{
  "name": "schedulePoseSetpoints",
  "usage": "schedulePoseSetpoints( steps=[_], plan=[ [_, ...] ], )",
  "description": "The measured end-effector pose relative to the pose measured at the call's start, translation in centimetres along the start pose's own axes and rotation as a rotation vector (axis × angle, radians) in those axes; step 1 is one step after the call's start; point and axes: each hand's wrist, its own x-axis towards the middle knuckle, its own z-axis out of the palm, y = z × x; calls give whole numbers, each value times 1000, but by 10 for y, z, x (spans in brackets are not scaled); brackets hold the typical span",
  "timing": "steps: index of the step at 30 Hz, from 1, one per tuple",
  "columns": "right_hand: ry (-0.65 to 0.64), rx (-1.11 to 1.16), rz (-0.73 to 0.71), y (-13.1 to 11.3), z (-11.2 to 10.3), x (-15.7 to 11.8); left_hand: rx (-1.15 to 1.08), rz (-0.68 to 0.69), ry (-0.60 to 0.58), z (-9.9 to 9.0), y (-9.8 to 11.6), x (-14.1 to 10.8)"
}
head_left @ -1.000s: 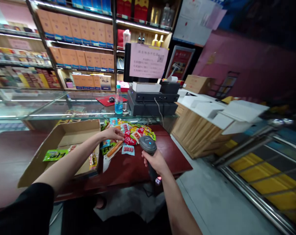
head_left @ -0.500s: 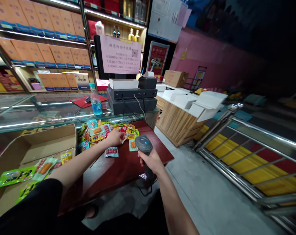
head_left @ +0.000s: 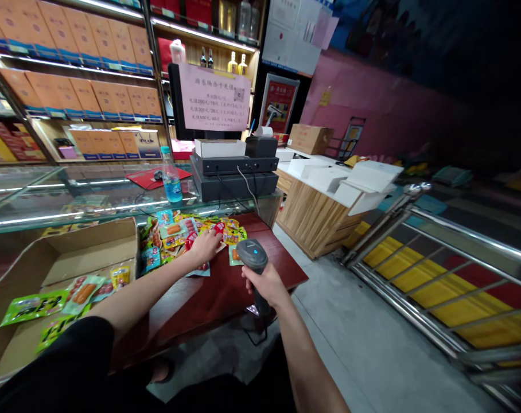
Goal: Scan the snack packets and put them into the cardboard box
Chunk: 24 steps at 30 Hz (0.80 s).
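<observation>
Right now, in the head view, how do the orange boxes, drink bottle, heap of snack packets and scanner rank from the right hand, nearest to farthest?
1. Scanner: in the right hand's grip.
2. Heap of snack packets: ahead and left, on the table.
3. Drink bottle: beyond the heap, on the glass counter.
4. Orange boxes: past the counter, upper left.

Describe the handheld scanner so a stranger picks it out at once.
Start at the dark red table in front of the glass counter. Over the table's right part, the right hand grips the scanner by its handle. It is dark grey with a small blue light on top, unlike the bright snack packets nearby.
</observation>
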Motion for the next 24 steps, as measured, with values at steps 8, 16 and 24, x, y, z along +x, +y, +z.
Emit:
schedulePoseSetpoints(
  steps=[8, 16, 24],
  plan=[
    [-137, 4, -28, -9, 43, 9, -1038, -398, 99, -48, -57, -47],
    [-341, -23, -43, -16, 107, 16, -1571, -632, 128, -64, -96, -121],
    [-414, -17, -51, -21, 128, 14, -1605, -622, 149, -68, -111, -142]
  ],
)
